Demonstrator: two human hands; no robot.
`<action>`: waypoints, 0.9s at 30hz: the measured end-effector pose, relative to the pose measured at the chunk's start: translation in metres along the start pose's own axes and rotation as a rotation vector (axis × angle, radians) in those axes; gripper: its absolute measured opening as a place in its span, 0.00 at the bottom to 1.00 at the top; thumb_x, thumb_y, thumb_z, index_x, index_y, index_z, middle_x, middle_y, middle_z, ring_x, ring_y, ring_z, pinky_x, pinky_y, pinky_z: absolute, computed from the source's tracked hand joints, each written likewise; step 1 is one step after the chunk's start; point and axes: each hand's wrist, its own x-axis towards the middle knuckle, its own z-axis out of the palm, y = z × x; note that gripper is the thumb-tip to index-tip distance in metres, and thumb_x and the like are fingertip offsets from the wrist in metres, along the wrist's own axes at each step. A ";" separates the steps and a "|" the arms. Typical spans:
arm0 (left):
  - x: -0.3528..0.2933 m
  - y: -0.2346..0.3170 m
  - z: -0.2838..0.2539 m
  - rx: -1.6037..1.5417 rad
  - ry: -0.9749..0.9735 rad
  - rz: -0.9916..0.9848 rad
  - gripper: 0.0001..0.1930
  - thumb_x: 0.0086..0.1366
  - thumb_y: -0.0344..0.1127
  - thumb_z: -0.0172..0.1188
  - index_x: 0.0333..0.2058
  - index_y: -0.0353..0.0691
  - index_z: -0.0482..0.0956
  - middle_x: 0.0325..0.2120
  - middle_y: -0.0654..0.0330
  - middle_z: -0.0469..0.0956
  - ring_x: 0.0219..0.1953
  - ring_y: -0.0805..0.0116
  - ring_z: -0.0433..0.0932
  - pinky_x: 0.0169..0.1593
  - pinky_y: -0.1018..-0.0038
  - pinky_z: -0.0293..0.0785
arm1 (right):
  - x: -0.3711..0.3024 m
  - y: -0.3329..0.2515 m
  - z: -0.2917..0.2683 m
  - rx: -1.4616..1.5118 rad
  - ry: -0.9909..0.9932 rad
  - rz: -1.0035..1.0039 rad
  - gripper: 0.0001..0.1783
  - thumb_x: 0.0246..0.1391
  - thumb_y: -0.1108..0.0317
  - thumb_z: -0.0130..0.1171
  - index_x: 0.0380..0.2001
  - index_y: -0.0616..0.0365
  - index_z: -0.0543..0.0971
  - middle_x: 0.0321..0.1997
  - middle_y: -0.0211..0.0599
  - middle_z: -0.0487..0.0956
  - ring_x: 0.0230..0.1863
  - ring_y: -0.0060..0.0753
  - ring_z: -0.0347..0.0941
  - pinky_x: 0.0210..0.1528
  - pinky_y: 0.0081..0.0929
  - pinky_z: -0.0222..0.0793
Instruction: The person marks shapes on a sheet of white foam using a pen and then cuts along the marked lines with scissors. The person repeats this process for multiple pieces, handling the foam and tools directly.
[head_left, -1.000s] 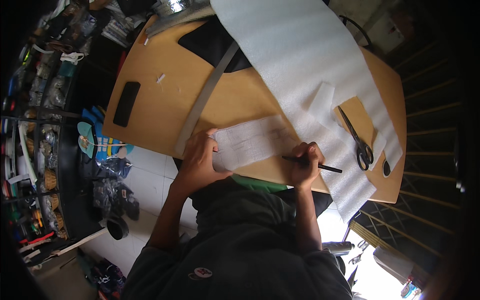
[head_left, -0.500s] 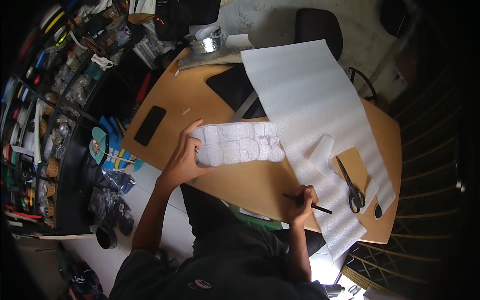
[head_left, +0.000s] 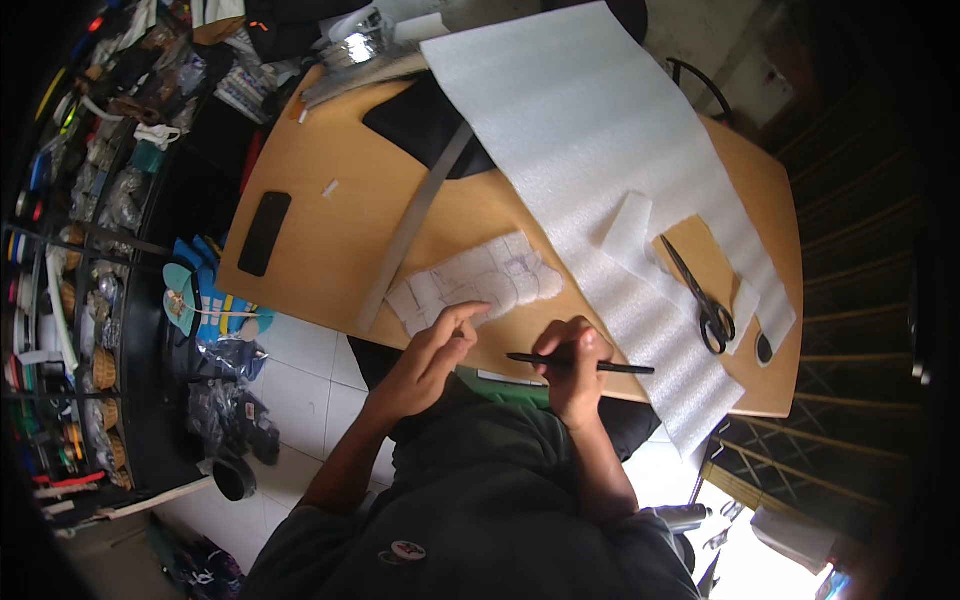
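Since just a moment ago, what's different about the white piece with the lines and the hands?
The left hand let go of the lined white piece, which came down from its raised hold and now lies on the table. The right hand moved closer to the left one. It still holds the black pen; the scissors and phone stayed put.

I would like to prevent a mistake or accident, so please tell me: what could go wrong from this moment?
1. The black pen in the right hand points towards the left hand; it might leave a stray mark there or on the white piece with drawn lines.
2. The white foam sheet overhangs the near edge of the table; a bump could drag it and perhaps shift the scissors lying over it.
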 end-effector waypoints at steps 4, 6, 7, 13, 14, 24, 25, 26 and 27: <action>-0.002 0.015 0.018 -0.074 -0.076 0.000 0.28 0.76 0.29 0.44 0.71 0.36 0.50 0.35 0.56 0.69 0.35 0.68 0.67 0.45 0.71 0.67 | 0.007 -0.019 0.015 -0.164 -0.049 0.050 0.30 0.74 0.51 0.42 0.23 0.63 0.76 0.16 0.34 0.75 0.16 0.21 0.70 0.20 0.19 0.60; -0.002 0.020 0.021 -0.085 -0.111 0.001 0.29 0.76 0.30 0.44 0.72 0.34 0.47 0.36 0.57 0.69 0.37 0.69 0.67 0.45 0.71 0.67 | 0.004 -0.018 0.013 -0.224 -0.049 0.064 0.34 0.73 0.45 0.41 0.21 0.62 0.75 0.17 0.34 0.74 0.15 0.20 0.67 0.18 0.18 0.55; -0.001 0.022 0.022 -0.084 -0.126 0.000 0.30 0.76 0.30 0.45 0.72 0.34 0.46 0.37 0.57 0.69 0.39 0.69 0.67 0.46 0.70 0.68 | 0.004 -0.018 0.012 -0.252 -0.053 0.069 0.36 0.72 0.42 0.41 0.19 0.61 0.74 0.17 0.34 0.74 0.14 0.19 0.65 0.17 0.18 0.53; -0.002 0.022 0.016 -0.001 -0.252 -0.073 0.31 0.75 0.28 0.47 0.72 0.34 0.47 0.47 0.48 0.73 0.49 0.61 0.74 0.57 0.68 0.69 | -0.002 -0.020 0.006 -0.251 0.000 0.067 0.38 0.72 0.41 0.40 0.17 0.61 0.74 0.16 0.33 0.73 0.14 0.19 0.64 0.16 0.20 0.52; -0.002 0.027 0.015 0.062 -0.279 -0.086 0.31 0.75 0.27 0.47 0.72 0.35 0.47 0.50 0.45 0.74 0.51 0.58 0.76 0.57 0.67 0.69 | -0.003 -0.019 0.003 -0.241 -0.050 0.095 0.37 0.72 0.42 0.40 0.20 0.61 0.75 0.17 0.33 0.73 0.16 0.21 0.67 0.19 0.20 0.56; -0.007 0.020 0.036 0.086 -0.341 -0.180 0.34 0.74 0.28 0.50 0.73 0.37 0.46 0.54 0.37 0.75 0.55 0.48 0.78 0.55 0.62 0.73 | -0.020 -0.001 0.000 -0.200 -0.341 0.345 0.41 0.69 0.31 0.32 0.57 0.61 0.65 0.44 0.41 0.72 0.40 0.31 0.73 0.44 0.29 0.72; -0.008 0.021 0.036 0.037 -0.322 -0.168 0.32 0.74 0.28 0.50 0.72 0.36 0.48 0.53 0.39 0.76 0.52 0.51 0.79 0.54 0.63 0.73 | -0.017 0.000 -0.003 -0.188 -0.390 0.369 0.42 0.68 0.30 0.32 0.59 0.61 0.65 0.44 0.41 0.72 0.41 0.31 0.73 0.44 0.30 0.73; -0.008 0.021 0.037 -0.012 -0.305 -0.156 0.30 0.74 0.29 0.49 0.71 0.36 0.50 0.51 0.40 0.77 0.50 0.54 0.79 0.53 0.65 0.73 | -0.015 0.002 -0.005 -0.175 -0.437 0.394 0.42 0.68 0.30 0.31 0.60 0.62 0.65 0.45 0.41 0.72 0.42 0.31 0.73 0.44 0.30 0.73; -0.008 0.022 0.036 -0.058 -0.288 -0.142 0.29 0.75 0.29 0.48 0.71 0.36 0.52 0.49 0.41 0.77 0.47 0.56 0.80 0.52 0.66 0.74 | -0.013 0.003 -0.005 -0.246 -0.439 0.315 0.38 0.69 0.36 0.39 0.61 0.61 0.64 0.46 0.42 0.72 0.40 0.33 0.74 0.43 0.30 0.74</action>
